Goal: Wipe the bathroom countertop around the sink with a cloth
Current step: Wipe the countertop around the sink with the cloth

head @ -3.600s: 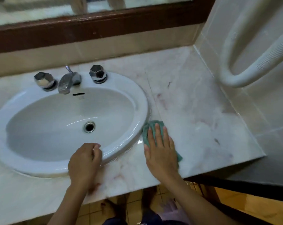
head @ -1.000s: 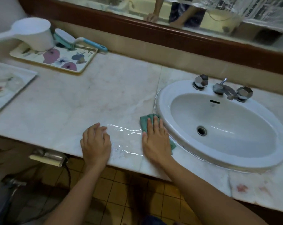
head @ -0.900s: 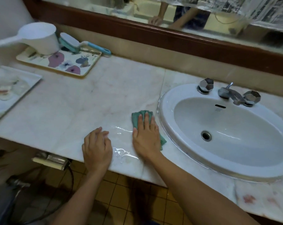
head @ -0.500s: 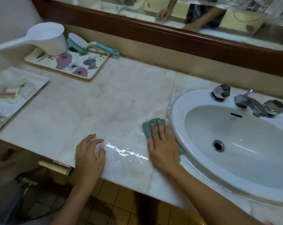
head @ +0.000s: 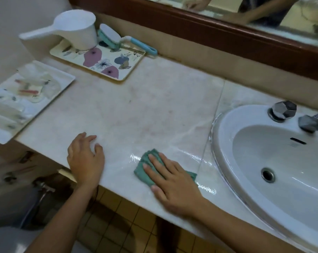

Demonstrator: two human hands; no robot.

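Two hands flat on countertop, right hand fingers spread pressing cloth, left hand fingers open

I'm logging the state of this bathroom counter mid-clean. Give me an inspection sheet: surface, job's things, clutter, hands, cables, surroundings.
Surface: marble countertop, wet shiny streaks beside the sink; faint reddish marks further left.
Job's things: green cloth flat on the countertop near the front edge, left of the sink.
Clutter: floral tray at the back left holding a white scoop and a brush; white tray of small toiletries at far left.
Hands: right hand pressed flat on the cloth; left hand resting on the bare countertop, holding nothing.
Cables: nothing seen for certain.
Surroundings: wood-framed mirror behind; faceted tap handle and spout on the sink; tiled floor below.
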